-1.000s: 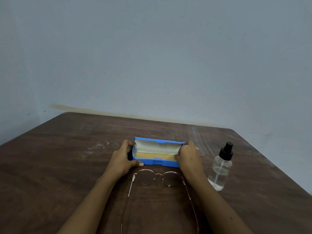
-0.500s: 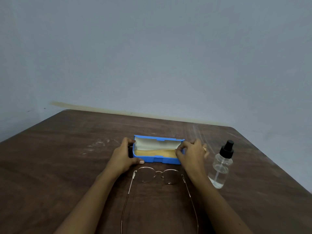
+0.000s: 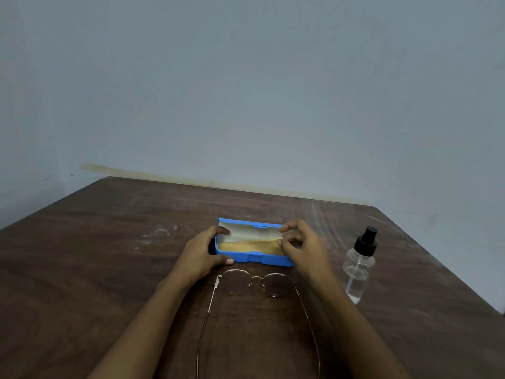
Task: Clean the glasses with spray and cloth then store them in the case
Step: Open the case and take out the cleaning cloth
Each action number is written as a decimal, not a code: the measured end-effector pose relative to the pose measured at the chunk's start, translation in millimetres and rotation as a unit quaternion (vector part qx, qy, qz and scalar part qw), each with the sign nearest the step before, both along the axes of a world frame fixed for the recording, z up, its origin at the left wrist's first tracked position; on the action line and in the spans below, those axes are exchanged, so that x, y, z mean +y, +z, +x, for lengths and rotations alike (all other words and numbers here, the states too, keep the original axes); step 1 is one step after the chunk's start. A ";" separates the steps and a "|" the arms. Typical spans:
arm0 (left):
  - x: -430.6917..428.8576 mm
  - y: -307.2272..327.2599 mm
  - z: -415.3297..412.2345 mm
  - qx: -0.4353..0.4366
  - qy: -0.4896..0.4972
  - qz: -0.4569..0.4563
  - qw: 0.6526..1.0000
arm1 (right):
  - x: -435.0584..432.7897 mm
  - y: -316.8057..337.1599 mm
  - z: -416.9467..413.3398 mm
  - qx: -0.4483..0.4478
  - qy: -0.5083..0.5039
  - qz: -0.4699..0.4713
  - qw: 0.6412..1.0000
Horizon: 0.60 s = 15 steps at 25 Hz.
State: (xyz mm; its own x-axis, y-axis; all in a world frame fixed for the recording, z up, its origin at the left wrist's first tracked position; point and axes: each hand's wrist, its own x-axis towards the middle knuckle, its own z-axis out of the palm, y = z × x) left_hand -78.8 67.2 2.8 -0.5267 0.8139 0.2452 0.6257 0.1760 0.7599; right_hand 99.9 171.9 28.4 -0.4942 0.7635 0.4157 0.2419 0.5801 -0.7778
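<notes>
A second ago my right hand (image 3: 306, 250) was holding the right end of the blue glasses case (image 3: 262, 259). Now it has left that end, and its curled fingers are over the open case, at the right end of the yellow cloth (image 3: 248, 246) that lies inside. My thumb tip seems to touch the cloth, but I cannot tell if the fingers really pinch it. My left hand (image 3: 200, 253) has not moved: it still grips the left end of the case, thumb on the front wall and fingers on the far rim. The case stays at the same place, in the middle of the counter (image 3: 109, 269), with its white-lined lid standing up on the far side.

The glasses (image 3: 238, 282) also have not moved. They lie flat between the case and the near edge, just beside the case, with the thin temples unfolded and pointing to the near edge. The clear spray bottle (image 3: 358, 269) with a black pump top stands upright toward the right edge, apart from my right hand.

The counter is dark brown wood with some whitish scuff marks toward the far edge. Behind it is a plain pale blue-grey wall (image 3: 246, 91), and a yellowish strip (image 3: 164, 175) runs along the wall just above the far edge.
</notes>
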 end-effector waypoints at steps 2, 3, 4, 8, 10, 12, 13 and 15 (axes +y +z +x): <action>-0.1 -0.1 -0.4 0.013 -0.002 -0.001 1.000 | -0.4 1.8 0.6 0.017 0.023 0.020 0.999; -0.3 0.0 -0.5 0.016 -0.003 0.002 1.000 | -1.2 3.1 0.7 0.029 0.032 0.027 0.999; -0.5 0.0 -0.6 0.018 -0.004 0.005 1.000 | -2.4 4.7 1.2 0.039 0.041 0.035 0.998; -1.8 1.3 0.1 0.016 -0.005 0.004 1.000 | -8.2 10.9 2.1 0.074 0.073 0.033 0.994; -3.0 1.6 1.4 0.011 -0.007 0.009 1.000 | -9.6 11.3 1.6 0.105 0.076 -0.018 0.991; -2.9 1.2 1.4 0.001 -0.008 0.021 1.000 | -9.9 12.2 1.2 0.134 0.082 -0.064 0.986; -2.9 1.0 0.9 -0.006 -0.007 0.024 1.000 | -10.1 13.3 1.5 0.150 0.089 -0.085 0.981; -2.8 0.4 -0.6 -0.017 -0.002 0.029 0.999 | -10.7 15.9 2.6 0.175 0.108 -0.120 0.971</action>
